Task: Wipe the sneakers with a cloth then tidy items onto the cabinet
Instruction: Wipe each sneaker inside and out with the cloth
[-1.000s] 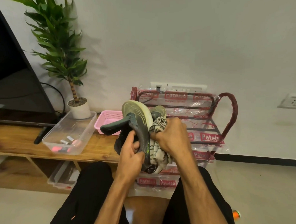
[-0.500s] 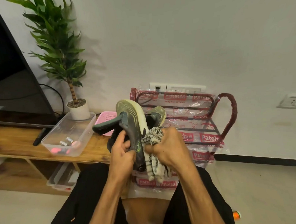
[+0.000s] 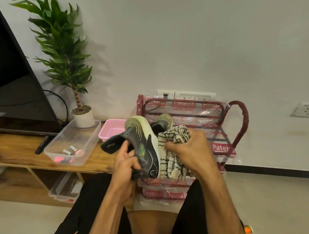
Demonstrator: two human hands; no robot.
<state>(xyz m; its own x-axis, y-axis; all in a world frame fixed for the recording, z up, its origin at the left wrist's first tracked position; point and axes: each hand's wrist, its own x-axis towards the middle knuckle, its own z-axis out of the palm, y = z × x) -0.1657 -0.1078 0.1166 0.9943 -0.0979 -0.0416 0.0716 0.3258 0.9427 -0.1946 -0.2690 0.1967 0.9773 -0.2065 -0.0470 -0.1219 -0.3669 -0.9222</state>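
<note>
**Mid-wipe, sneaker held toe-up over the lap**

Gripping the dark grey sneaker with the off-white sole [image 3: 144, 148] in the left hand [image 3: 125, 163], fingers curled tight round the upper near the opening. Holding it up in the air above the lap, just in front of the plastic-wrapped red metal rack [image 3: 239, 117], not resting on anything. Standing it pretty much on end: long axis running up and away, toe at the top towards the wall, heel down near the knees, pale sole turned to the right. Pressing a bunched white cloth with thin dark grid lines [image 3: 174, 161] right against that sole edge with the right hand [image 3: 190, 150], fingers clenched round the wad, loose end dangling below. Reaching in with both forearms from below, wrists close together. Also spotting the toe of a second sneaker [image 3: 165, 120] poking out just behind the first. Off to the left, on the wooden cabinet [image 3: 15, 153]: a clear plastic tub [image 3: 91, 136], a small pink mesh basket [image 3: 110, 129] and a leafy green plant in a white pot [image 3: 63, 50].
</note>
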